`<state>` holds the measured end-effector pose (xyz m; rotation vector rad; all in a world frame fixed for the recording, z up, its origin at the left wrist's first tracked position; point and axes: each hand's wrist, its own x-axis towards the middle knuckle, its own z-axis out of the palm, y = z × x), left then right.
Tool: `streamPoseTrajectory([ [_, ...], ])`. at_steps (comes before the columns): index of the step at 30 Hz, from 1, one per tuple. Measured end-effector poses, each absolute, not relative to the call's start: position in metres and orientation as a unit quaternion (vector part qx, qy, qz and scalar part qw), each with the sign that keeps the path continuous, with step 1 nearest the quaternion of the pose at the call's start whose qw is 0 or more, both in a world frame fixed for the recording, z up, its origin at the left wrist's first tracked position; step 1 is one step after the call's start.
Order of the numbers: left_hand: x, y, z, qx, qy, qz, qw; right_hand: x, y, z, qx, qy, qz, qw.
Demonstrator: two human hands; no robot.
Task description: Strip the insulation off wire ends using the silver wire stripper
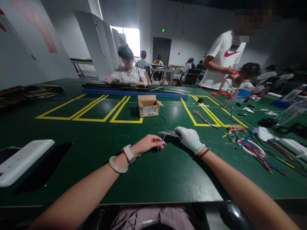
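My left hand [148, 144] is bare and pinches a short blue wire [162, 140] between its fingertips, low over the green table [153, 172]. A watch and a pale bangle sit on that wrist. My right hand [189, 138] wears a white glove and is closed on a grey metal hand tool [169, 133], which looks like wire strippers. The tool's jaws point left toward the wire's end. The two hands are close together near the table's middle.
An open cardboard box [148, 106] stands beyond my hands, with a loose blue wire piece [164, 118] beside it. A tangle of coloured wires [254, 148] lies at the right. A white device [21, 161] lies at the left. Other people work at the far side and right.
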<state>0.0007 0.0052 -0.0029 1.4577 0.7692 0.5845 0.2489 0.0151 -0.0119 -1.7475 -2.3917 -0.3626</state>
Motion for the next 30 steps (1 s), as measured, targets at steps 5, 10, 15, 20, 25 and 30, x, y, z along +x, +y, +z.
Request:
streamPoseTrajectory([
  [5, -0.004, 0.007, 0.003, 0.741, 0.336, 0.249, 0.525, 0.249, 0.012, -0.008, -0.576, -0.806, -0.091, 0.103],
  [10, -0.006, 0.006, 0.008, 0.8, 0.328, 0.26, 0.43, 0.25, 0.009, -0.006, -0.58, -0.802, -0.082, 0.12],
  [15, -0.005, 0.004, 0.003, 0.837, 0.316, 0.264, 0.36, 0.253, 0.011, -0.006, -0.569, -0.801, -0.149, 0.113],
  [20, -0.005, 0.008, -0.003, 0.872, 0.303, 0.266, 0.278, 0.256, 0.013, -0.001, -0.567, -0.796, -0.184, 0.104],
  [25, -0.006, 0.01, -0.006, 0.882, 0.298, 0.265, 0.25, 0.258, 0.014, 0.003, -0.57, -0.791, -0.201, 0.1],
  [30, -0.006, 0.007, -0.001, 0.885, 0.287, 0.27, 0.248, 0.262, 0.014, 0.006, -0.575, -0.779, -0.235, 0.082],
])
